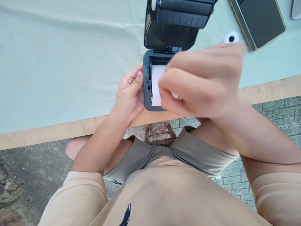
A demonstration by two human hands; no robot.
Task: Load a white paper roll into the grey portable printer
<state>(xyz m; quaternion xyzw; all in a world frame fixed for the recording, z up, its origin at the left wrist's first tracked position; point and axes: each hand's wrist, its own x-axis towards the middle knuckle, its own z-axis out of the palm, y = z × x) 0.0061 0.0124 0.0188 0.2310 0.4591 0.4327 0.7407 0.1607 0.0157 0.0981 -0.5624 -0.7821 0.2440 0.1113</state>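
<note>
A small dark receipt printer point(146, 97) sits at the near edge of the table with its lid point(172, 34) swung up and back. White paper point(156, 84) lies in its open bay, and the loose end reaches over the front rim. My left hand point(130, 94) grips the printer's left side, thumb uppermost. Over the right half of the bay is my right hand point(202, 81), slightly blurred, its thumb and bent fingers closed at the paper. That hand hides the printer's right side and part of the paper.
Behind my right hand stands a white paper roll point(226, 37) with a dark core. A dark flat device point(263, 22) lies at the upper right, near a grey object point(296, 9) cut off by the frame. Pale cloth point(70, 62) covers the table up to its wooden edge point(47, 135).
</note>
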